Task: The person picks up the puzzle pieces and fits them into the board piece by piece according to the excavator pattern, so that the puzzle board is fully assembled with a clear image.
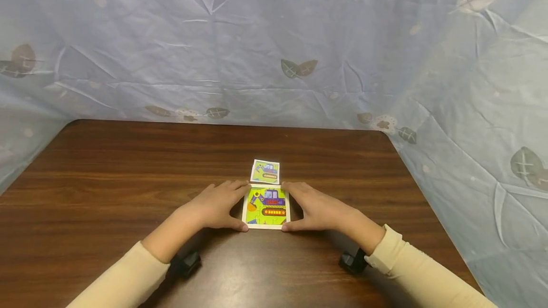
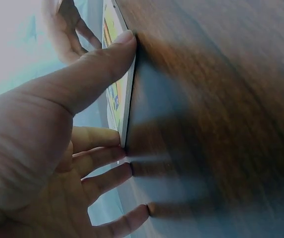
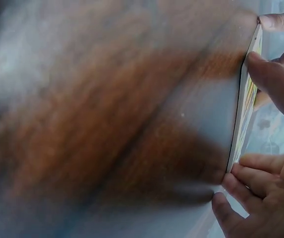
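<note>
A small square jigsaw puzzle (image 1: pixel 266 207) in a white frame lies on the table, its assembled pieces showing a purple digger on a lime-green ground. My left hand (image 1: pixel 219 205) holds its left side, thumb at the near corner and forefinger at the far one. On the opposite side my right hand (image 1: pixel 316 207) grips the two right corners in the same way. The left wrist view shows the thumb (image 2: pixel 104 67) over the frame's rim, with the other fingers spread down to the tabletop. Just beyond the frame lies a picture card (image 1: pixel 265 171) with a matching digger.
The dark brown wooden table (image 1: pixel 128 165) has rounded far corners. A pale grey-blue cloth (image 1: pixel 239 46) with leaf prints hangs behind it and along both sides. Black devices (image 1: pixel 354 261) are worn under both wrists, below cream sleeves (image 1: pixel 419 270).
</note>
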`<state>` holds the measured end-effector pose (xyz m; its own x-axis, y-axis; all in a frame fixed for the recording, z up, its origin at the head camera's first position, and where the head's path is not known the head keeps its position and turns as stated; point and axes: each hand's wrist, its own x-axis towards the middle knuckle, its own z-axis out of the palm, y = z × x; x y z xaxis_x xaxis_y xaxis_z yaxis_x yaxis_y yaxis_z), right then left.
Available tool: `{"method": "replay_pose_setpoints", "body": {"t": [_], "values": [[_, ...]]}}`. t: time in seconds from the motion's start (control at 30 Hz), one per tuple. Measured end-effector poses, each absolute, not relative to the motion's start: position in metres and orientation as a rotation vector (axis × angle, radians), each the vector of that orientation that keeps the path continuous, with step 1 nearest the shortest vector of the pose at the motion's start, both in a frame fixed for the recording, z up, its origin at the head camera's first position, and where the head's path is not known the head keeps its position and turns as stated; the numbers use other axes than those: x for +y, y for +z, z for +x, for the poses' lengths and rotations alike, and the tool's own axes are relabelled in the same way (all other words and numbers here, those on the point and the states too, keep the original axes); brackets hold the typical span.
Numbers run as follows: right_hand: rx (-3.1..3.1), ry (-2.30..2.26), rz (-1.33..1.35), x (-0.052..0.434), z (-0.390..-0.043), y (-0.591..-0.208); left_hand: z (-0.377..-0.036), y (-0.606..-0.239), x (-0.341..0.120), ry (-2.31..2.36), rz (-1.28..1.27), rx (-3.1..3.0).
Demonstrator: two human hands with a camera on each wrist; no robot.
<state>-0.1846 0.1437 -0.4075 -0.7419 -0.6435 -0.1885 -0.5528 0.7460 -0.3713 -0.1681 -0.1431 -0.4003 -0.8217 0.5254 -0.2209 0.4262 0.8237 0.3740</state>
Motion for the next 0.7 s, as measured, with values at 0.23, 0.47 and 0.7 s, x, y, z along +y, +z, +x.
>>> {"method": "replay_pose_setpoints", "body": {"t": [0.23,0.47,0.7], "values": [[2.617,-0.396,-1.021,0.143,-0.189,-0.407,-0.171,-0.402,-0.142,0.430,0.743,2.705],[2.616,-0.346,-1.086,0.140,-0.200,-0.405,-0.177,-0.400,-0.144,0.456,0.763,2.678],[2.731,-0.401,-1.012,0.139,-0.217,-0.403,-0.196,-0.401,-0.149,0.583,0.786,2.745]]}}
